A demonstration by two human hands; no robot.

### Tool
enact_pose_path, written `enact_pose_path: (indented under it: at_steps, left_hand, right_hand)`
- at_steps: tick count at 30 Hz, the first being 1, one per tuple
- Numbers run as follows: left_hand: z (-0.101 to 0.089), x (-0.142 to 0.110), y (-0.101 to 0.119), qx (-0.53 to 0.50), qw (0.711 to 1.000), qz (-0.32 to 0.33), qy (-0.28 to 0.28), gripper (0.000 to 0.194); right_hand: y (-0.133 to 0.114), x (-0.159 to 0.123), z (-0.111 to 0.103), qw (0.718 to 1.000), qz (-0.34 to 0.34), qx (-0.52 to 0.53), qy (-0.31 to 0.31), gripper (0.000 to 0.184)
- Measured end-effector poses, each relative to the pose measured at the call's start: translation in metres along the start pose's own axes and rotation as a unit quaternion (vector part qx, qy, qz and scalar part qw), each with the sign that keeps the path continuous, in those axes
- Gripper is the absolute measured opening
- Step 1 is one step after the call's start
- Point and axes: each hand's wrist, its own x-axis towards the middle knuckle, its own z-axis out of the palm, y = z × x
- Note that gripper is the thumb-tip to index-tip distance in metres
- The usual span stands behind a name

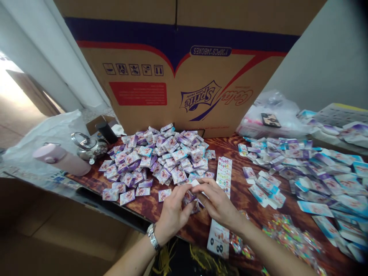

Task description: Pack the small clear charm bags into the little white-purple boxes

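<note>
My left hand (172, 212) and my right hand (216, 201) meet over the front edge of a dark wooden table (244, 191). Together they pinch one small purple-and-white box (193, 195) between their fingertips. Just behind them lies a big heap of the same small boxes (161, 161). A long sticker strip (224, 176) lies to the right of my hands, and another printed card (219, 239) sits under my right wrist. A metal watch is on my left wrist.
A large cardboard carton (184, 65) stands at the back. Flat unfolded box blanks (316, 176) cover the right side, with colourful wrapped bits (287, 230) near the front right. A pink bottle (61, 158), a metal teapot (89, 147) and a white bag are at the left.
</note>
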Motion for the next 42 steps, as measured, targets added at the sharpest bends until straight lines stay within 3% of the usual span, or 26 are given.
enact_pose_path:
  at_steps: [5,9,13,17,23,28,35,42]
  left_hand:
    - [0.010,-0.008,0.015,-0.006,1.000,0.016,0.000,0.041]
    - [0.017,-0.009,0.025,0.011,0.997,0.079,0.011,0.044]
    - [0.022,-0.008,0.028,0.057,0.985,0.158,0.038,0.047]
    - [0.026,-0.010,0.029,0.087,0.975,0.195,0.059,0.048]
    - [0.029,-0.012,0.033,0.104,0.971,0.204,0.062,0.047]
    - [0.031,-0.012,0.036,0.159,0.963,0.213,0.054,0.043]
    - [0.036,-0.018,0.038,0.152,0.967,0.195,0.068,0.045]
    - [0.042,-0.020,0.036,0.178,0.967,0.175,0.040,0.057]
  right_hand:
    - [-0.010,-0.016,-0.012,0.999,0.024,0.041,0.002,0.017]
    - [-0.015,-0.032,-0.011,0.993,0.056,0.036,0.097,0.024]
    - [-0.018,-0.044,-0.004,0.965,0.145,0.136,0.170,0.046]
    - [-0.023,-0.050,0.001,0.935,0.193,0.224,0.194,0.038]
    - [-0.036,-0.052,-0.005,0.945,0.186,0.182,0.196,0.015]
    - [-0.036,-0.059,-0.003,0.955,0.141,0.158,0.210,0.016]
    - [-0.037,-0.059,-0.001,0.913,0.225,0.272,0.204,0.016]
    - [-0.036,-0.057,-0.001,0.916,0.256,0.204,0.234,0.009]
